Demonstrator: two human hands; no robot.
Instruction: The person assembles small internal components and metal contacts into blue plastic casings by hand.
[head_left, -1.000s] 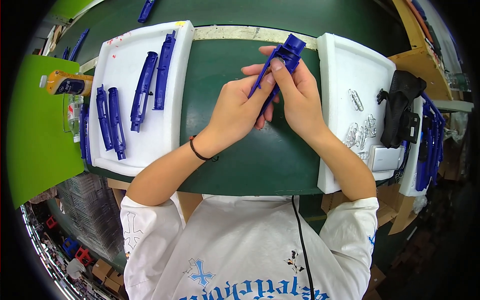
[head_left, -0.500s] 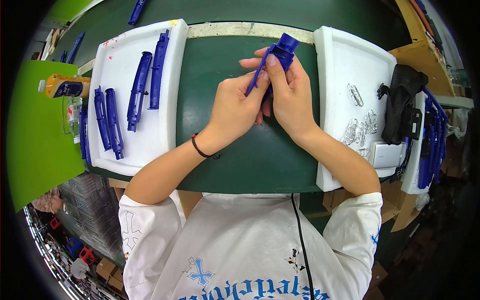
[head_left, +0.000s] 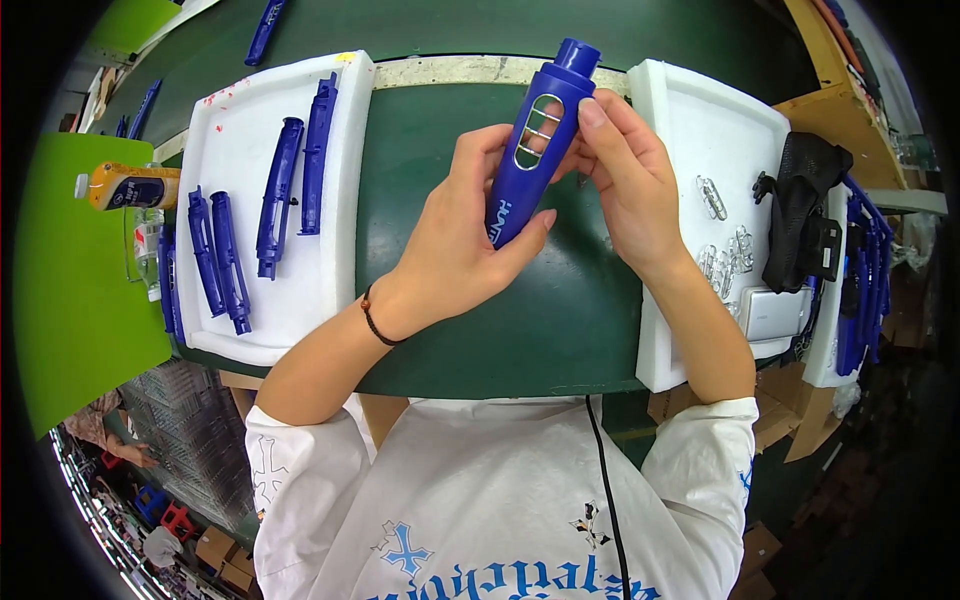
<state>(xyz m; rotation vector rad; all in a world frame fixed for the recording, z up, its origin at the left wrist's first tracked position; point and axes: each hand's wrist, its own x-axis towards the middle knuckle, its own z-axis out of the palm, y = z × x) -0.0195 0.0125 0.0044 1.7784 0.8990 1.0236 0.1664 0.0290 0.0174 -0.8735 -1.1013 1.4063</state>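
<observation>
— Two hands on one piece, upper middle of the frame?

— Yes. The left hand (head_left: 455, 245) wraps the lower half of the blue plastic housing (head_left: 532, 150), thumb pressed on its front; the right hand (head_left: 625, 180) pinches the upper half from the right, fingers curled behind it. The housing is held tilted above the green table (head_left: 450, 130), its capped end toward the top edge.

— What lies around?

— At the left, a white foam tray (head_left: 240, 120) carries four long blue housing halves (head_left: 280, 185). At the right, a second white foam tray (head_left: 730, 130) holds small clear plastic clips (head_left: 725, 250) and a pale flat box (head_left: 770, 312). A black pouch (head_left: 800, 215) lies past it, beside a stack of blue parts (head_left: 865, 275). An orange-capped bottle (head_left: 125, 187) lies at far left on a bright green board (head_left: 70, 300).

— Anything hard to make out?

— The right fingertips are hidden behind the housing, glimpsed only through its slotted window. The right forearm covers part of the right tray. The stack at the rim is bent and dim.
</observation>
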